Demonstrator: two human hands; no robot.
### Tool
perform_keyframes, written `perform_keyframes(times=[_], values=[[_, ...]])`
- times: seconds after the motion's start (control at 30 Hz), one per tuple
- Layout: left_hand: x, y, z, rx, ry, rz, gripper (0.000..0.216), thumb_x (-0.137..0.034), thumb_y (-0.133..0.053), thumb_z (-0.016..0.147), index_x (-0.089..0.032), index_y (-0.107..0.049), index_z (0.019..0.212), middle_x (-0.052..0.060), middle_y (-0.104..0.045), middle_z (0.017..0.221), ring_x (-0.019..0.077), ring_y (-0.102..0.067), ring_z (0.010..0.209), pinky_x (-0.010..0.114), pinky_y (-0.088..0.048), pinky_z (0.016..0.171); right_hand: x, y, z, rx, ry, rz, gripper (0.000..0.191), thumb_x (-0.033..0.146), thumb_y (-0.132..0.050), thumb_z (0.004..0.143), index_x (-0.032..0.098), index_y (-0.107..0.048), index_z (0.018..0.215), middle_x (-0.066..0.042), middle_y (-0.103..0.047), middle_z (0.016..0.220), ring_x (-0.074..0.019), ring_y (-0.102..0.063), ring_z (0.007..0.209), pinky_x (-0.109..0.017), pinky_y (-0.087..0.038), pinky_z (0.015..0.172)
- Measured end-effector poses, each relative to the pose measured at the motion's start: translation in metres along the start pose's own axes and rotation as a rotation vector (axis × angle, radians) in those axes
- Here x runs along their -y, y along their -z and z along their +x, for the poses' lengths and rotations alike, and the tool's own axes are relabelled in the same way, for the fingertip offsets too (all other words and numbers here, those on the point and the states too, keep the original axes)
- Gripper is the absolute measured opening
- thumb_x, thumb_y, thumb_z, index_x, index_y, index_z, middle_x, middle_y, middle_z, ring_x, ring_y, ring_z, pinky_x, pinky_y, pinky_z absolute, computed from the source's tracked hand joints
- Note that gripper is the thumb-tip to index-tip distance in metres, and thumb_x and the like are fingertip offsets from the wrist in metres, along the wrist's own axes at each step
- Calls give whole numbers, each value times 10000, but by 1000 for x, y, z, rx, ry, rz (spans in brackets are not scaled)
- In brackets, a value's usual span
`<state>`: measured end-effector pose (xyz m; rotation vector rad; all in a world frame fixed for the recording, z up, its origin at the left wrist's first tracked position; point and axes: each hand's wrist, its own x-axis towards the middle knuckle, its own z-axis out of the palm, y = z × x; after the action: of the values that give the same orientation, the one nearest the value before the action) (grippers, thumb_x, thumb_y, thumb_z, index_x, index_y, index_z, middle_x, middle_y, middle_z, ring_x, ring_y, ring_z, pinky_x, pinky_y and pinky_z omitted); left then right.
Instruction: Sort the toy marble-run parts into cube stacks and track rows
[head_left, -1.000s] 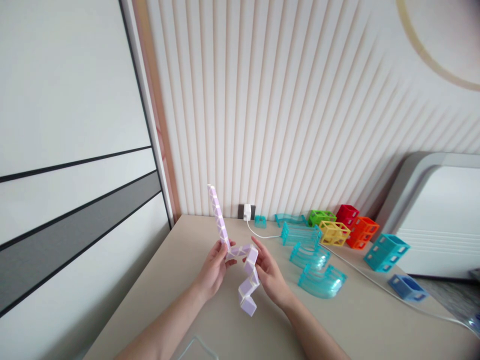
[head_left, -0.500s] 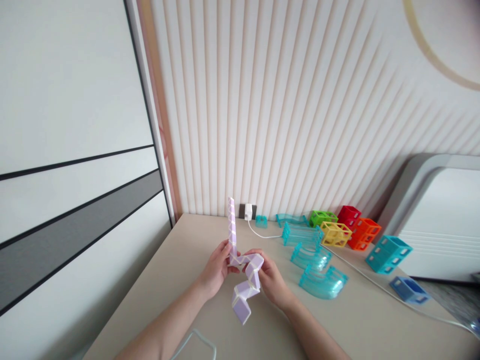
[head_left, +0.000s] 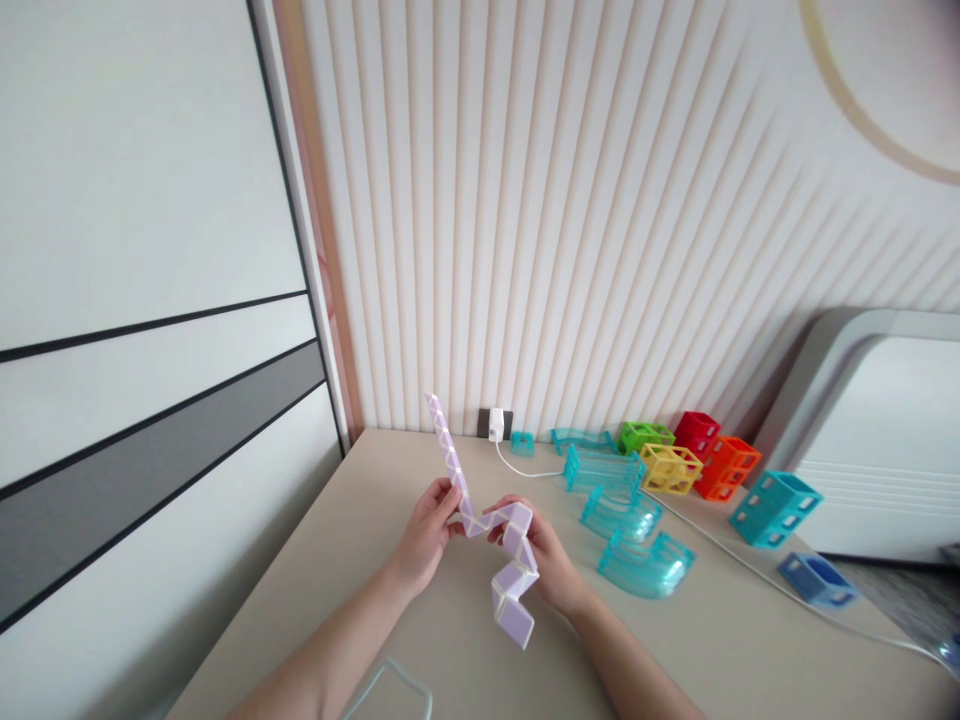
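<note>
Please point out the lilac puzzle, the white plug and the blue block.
Lilac puzzle point(head_left: 516, 534): head view, on a flat face of its zigzag part.
White plug point(head_left: 496, 424): head view, on its body.
Blue block point(head_left: 808, 585): head view, on its side wall.

"How do the person's arms look?"

"The left forearm point(head_left: 336, 645) and right forearm point(head_left: 626, 658) are bare as far as the view reaches, smooth in outline, narrowing toward the hands."

"And those?"

"Ungloved: the left hand point(head_left: 420, 540) and right hand point(head_left: 549, 560) both have slim fingers point(head_left: 438, 490). Their nails are too small to make out."
</note>
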<state>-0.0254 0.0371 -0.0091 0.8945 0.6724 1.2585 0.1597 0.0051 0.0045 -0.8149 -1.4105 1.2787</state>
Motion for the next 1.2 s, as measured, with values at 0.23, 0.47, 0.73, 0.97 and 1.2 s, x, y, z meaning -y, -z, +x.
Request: perform_keyframes(times=[0.23, 0.47, 0.73, 0.97, 1.2], values=[[1, -3, -2, 30, 43, -41, 379, -481, -750, 806, -198, -565, 977, -15, -603, 815, 121, -573, 676, 250, -454, 592, -1, 0, 0, -52, 7, 23, 272, 377, -756, 787, 229, -659, 992, -29, -688, 809, -204, -626, 751, -316, -479, 696], [2, -9, -7, 70, 44, -2, 498, -338, -830, 748, -232, -532, 1133, 20, -688, 919, 197, -671, 911, 304, -497, 786, -7, 4, 0, -159, 24, 63, 486, 388, -771, 762, 272, -625, 1211, -33, -707, 902, -215, -633, 786, -366, -501, 759], [12, -5, -6, -13, 31, 30, 482, -307, -855, 713, -196, -606, 1111, 54, -711, 1012, 224, -672, 967, 351, -532, 841, -23, 10, 10, -137, -17, -12, 593, 525, -791, 743, 231, -651, 1238, -62, -733, 931, -259, -684, 855, -433, -523, 854], [12, -8, -6, 73, 44, 8, 413, -307, -873, 691, -178, -629, 999, 90, -743, 1018, 295, -669, 1101, 382, -497, 922, -22, 11, 6, -131, -25, 30, 411, 461, -791, 776, 222, -681, 1091, -82, -749, 1038, -299, -690, 996, -464, -507, 929], [7, -8, -8, 119, 45, 12, 379, -307, -856, 720, -213, -618, 999, 22, -721, 935, 243, -684, 1021, 363, -459, 934, -24, 10, 10, -114, 42, -4, 371, 526, -764, 779, 235, -670, 991, -55, -754, 882, -270, -704, 842, -429, -536, 825]])
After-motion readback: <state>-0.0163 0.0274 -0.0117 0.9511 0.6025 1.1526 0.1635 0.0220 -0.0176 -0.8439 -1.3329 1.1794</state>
